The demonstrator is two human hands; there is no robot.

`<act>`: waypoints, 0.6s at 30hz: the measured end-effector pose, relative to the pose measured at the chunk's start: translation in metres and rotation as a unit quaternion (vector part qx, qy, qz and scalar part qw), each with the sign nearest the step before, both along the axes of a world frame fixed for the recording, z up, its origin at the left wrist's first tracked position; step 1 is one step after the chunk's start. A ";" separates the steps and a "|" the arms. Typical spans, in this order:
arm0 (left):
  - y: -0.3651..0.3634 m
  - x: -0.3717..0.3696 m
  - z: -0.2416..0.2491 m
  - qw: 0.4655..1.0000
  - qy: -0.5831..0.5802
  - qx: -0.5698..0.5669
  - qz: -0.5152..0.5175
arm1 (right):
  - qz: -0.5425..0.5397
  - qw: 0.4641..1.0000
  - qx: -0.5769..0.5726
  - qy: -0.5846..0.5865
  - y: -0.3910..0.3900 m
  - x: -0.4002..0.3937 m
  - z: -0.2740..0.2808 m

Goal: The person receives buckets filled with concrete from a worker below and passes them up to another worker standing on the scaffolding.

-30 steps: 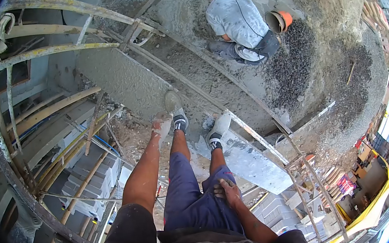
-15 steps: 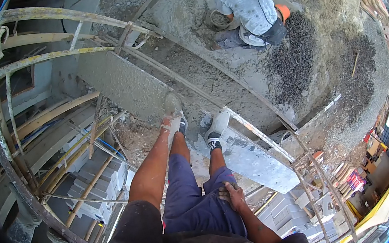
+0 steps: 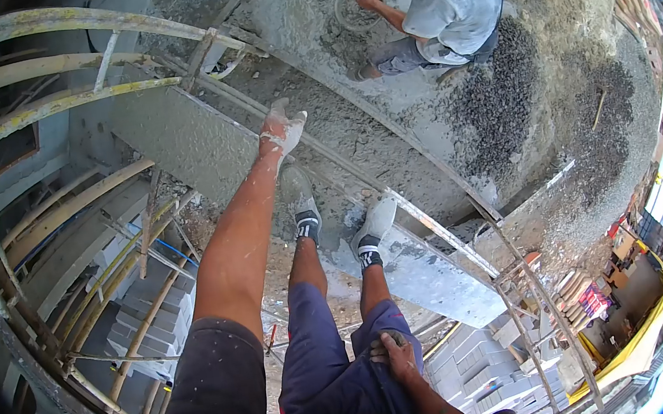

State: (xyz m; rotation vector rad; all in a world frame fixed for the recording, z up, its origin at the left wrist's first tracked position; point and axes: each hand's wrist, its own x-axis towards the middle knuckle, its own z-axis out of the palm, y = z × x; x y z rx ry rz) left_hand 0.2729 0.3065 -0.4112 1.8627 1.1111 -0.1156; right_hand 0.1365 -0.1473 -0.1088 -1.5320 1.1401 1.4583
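On shorts (image 3: 345, 381), one right hand (image 3: 399, 356)

The long, narrow, straight scaffold rail (image 3: 433, 227) runs diagonally, its surface grey and mortar-stained along the far stretch and white, chipped and spotted with rust-brown toward the near end. Just beside it, on the wearer's side, lies the flat, broad walkway of boards (image 3: 431, 277), roughly parallel to the rail: one end coated in rough grey mortar, the other pale bluish-white with dark smears. Whether it is one board or two cannot be told. The dark navy-blue fabric shorts (image 3: 314, 354), creased and worn, are well apart from the rail, on that same side.
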 end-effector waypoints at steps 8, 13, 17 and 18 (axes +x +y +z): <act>0.079 0.107 0.060 0.986 0.035 0.117 -0.116 | -0.011 1.000 -0.024 0.001 0.031 0.005 0.000; 0.127 0.168 0.064 0.914 -0.023 0.357 -0.191 | -0.008 0.999 -0.040 -0.004 0.039 0.001 -0.002; 0.148 0.183 0.144 0.895 0.087 0.157 -0.408 | -0.025 0.999 -0.042 -0.010 0.048 0.001 0.001; 0.142 0.172 0.168 0.896 0.056 0.090 -0.432 | -0.028 0.999 -0.040 -0.010 0.049 0.001 0.002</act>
